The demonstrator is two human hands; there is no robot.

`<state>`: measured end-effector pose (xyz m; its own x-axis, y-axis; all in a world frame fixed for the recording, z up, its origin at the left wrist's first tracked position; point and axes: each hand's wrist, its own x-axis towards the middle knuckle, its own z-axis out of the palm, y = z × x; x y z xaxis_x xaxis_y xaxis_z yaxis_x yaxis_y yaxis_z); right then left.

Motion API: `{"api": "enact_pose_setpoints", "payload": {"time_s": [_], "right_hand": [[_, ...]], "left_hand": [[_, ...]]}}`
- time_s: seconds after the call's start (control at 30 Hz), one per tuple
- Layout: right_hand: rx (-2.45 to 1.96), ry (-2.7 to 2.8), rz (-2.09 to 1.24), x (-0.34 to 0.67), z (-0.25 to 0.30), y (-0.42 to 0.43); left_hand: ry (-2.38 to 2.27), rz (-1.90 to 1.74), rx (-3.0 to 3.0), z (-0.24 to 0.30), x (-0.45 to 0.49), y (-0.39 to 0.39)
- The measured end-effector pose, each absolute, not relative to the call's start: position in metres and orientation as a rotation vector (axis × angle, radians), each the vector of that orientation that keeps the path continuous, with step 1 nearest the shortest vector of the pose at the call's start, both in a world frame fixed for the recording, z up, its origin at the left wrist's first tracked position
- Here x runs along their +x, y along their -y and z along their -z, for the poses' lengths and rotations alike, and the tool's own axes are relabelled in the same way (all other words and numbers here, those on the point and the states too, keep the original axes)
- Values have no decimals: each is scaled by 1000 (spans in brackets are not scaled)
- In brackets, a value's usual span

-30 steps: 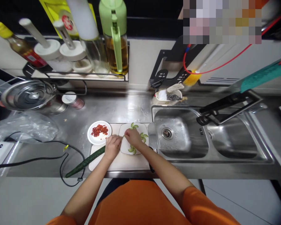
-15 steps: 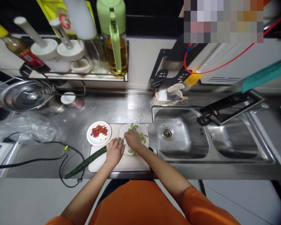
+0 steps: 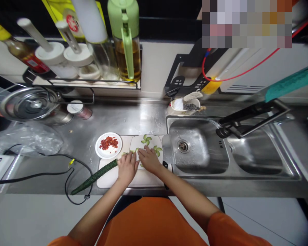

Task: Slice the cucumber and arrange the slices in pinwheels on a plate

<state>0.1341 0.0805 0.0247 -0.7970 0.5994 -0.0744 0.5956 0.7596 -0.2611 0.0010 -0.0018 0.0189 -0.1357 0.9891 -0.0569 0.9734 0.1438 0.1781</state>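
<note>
My left hand (image 3: 127, 168) rests palm down at the left edge of a white plate (image 3: 133, 139), its fingers stretched over small cucumber slices (image 3: 125, 153). My right hand (image 3: 149, 160) lies over the plate, fingers spread, tips beside a green slice (image 3: 137, 149) near the plate's left side. Curved cucumber slices form a pinwheel (image 3: 145, 139) at the top of the plate and another pinwheel (image 3: 157, 150) at its right. More slices are partly covered by my right hand. A long cucumber (image 3: 94, 179) lies left of my left hand, partly on the cutting board (image 3: 109, 182).
A saucer (image 3: 98, 153) holds red chopped pieces (image 3: 109, 143). Right of the plate lies a cleaver (image 3: 169, 148), its blade overhanging the sink (image 3: 202, 164). A black cable (image 3: 66, 184) loops near the cucumber's end. Bottles and jars stand on a rack (image 3: 94, 83) behind.
My right hand has moved down and its fingers have spread, uncovering the top pinwheel. My left hand has shifted slightly right, with more slices showing by its fingertips.
</note>
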Motion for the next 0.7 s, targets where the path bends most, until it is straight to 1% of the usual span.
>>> {"api": "enact_pose_setpoints", "payload": {"time_s": [0.43,0.7], "right_hand": [[-991,2926,-455,133,-22,-81],[-995,2943,-416,131,-23,-80]], "left_hand": [[-2272,-130,1927,-22,5,1],[-2261,-146,1912,-23,4,0]]}}
